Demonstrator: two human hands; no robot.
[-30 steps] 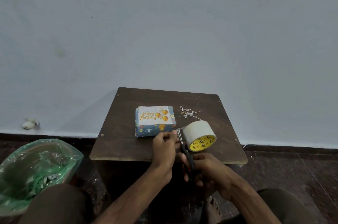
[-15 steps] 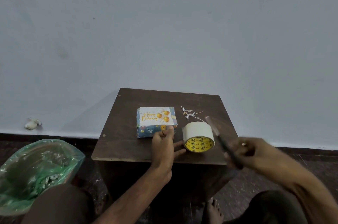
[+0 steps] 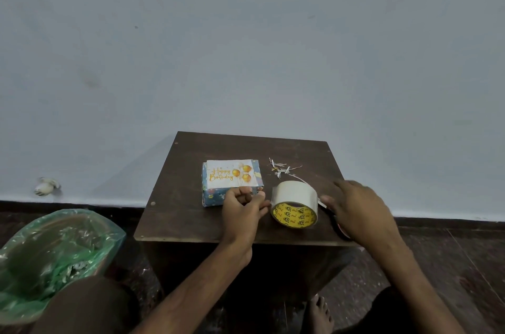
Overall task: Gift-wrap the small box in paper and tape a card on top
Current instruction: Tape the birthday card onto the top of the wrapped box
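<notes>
The small box (image 3: 216,196), wrapped in blue patterned paper, lies on the brown table (image 3: 191,213) with a white "Happy Birthday" card (image 3: 231,173) on its top. My left hand (image 3: 240,209) sits at the box's front right corner, fingers curled and pinching a short, barely visible strip of clear tape. A tape roll (image 3: 295,204) with a yellow core stands just to its right. My right hand (image 3: 358,208) lies flat with straight fingers over the dark scissors (image 3: 340,228), which rest on the table right of the roll and are mostly hidden.
Thin paper scraps (image 3: 281,170) lie behind the roll. A bin lined with a green bag (image 3: 54,251) stands on the floor at the left. The grey wall rises close behind the table. My knees and a bare foot (image 3: 318,314) are below the front edge.
The scissors cut the tape beside the roll, then my right hand swung them right and set them down on the table. My left hand stayed by the box's corner.
</notes>
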